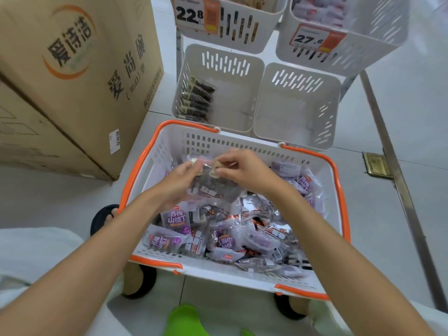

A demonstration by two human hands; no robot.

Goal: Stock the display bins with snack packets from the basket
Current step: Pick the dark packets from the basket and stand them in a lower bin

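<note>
1. Basket: a white plastic carrier with orange rim and handles, standing on the tiled floor directly in front of the person.
2. Basket contents: a loose heap of snack packets, mostly clear or purple-printed, lying at all angles across the bottom.
3. Left hand: held above the far half of the basket, fingers curled round the left side of a held bundle of clear packets with dark contents.
4. Right hand: level with the left, fingertips pinching the upper right edge of the same bundle. The two hands face each other with the bundle between them. Motion blur hides how many packets it comprises.
5. Lower left bin: a white slotted tub just beyond the basket's far rim. A row of dark packets stands on edge along its left wall.
6. Lower right bin: an identical tub, set touching the lower left bin's right side.
7. Upper left bin: mounted above and behind, carrying a price tag reading 22.8.
8. Upper right bin: beside it, tagged 27.6, holding pale packets.
9. Cardboard box: a large printed carton on the floor to the left of the basket and bins.
10. Black sandal: visible at the basket's left edge.
</note>
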